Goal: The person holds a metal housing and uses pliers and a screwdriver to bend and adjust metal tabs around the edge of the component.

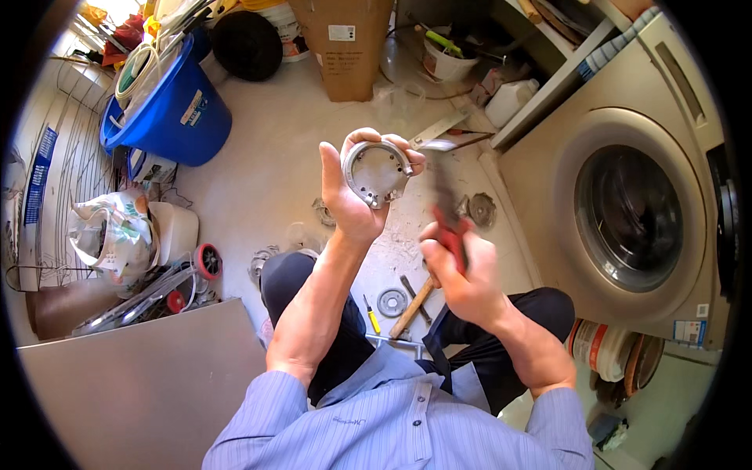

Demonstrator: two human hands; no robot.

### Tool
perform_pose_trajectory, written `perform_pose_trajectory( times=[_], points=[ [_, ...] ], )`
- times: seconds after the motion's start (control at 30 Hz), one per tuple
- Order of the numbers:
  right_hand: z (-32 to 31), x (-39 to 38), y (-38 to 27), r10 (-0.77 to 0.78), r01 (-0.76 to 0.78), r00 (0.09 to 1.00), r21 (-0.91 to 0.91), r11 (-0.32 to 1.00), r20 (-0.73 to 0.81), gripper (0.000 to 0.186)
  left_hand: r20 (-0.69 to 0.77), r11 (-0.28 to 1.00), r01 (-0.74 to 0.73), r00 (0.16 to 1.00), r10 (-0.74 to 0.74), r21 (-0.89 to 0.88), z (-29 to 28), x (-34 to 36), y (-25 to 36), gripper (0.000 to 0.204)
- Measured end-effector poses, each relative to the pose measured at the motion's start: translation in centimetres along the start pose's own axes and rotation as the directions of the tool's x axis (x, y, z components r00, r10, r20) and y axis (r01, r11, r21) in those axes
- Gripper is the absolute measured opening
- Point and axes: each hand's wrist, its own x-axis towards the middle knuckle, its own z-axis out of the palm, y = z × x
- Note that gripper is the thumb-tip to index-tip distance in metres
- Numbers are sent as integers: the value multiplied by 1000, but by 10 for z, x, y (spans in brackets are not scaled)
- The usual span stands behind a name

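Note:
My left hand [352, 200] is raised at the centre, fingers wrapped round a round silver metal part [376, 171] with small holes and a raised rim. To its right, my right hand [466, 270] grips a red-handled tool [450, 227], whose dark head is blurred by motion and stands apart from the metal part. On the floor lie a metal disc [392, 302], a yellow-handled screwdriver [372, 317], a wooden-handled tool [415, 307], a dark bar [415, 294] and further metal castings [479, 210]. The bar lies beside the wooden handle.
A washing machine [533, 204] stands on the right beside a low shelf [535, 102]. A blue bucket [180, 110], cardboard box [341, 59] and white tub [446, 55] stand around the back. A trolley with red wheels [207, 261] and a grey panel [133, 392] are at left.

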Motion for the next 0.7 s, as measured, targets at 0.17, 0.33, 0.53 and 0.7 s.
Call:
perform_pose_trajectory(
  times=[0.17, 0.33, 0.53, 0.7],
  points=[
    [13, 4, 54, 268, -189, 947, -369, 910, 175, 25, 15, 999, 25, 1000, -24, -42, -4, -7, -6, 73],
    [8, -8, 2, 41, -27, 997, 196, 980, -65, 11, 24, 997, 13, 1000, -11, -76, -10, -4, -3, 71],
    [12, 10, 24, 110, -78, 984, -217, 973, 143, 19, 15, 998, 21, 1000, -21, -60, -12, -10, -1, 69],
    [20, -6, 31, -61, 57, 997, -76, 995, -41, 14, -2, 998, 33, 999, -33, -47, -12, -7, -7, 69]
  ],
)
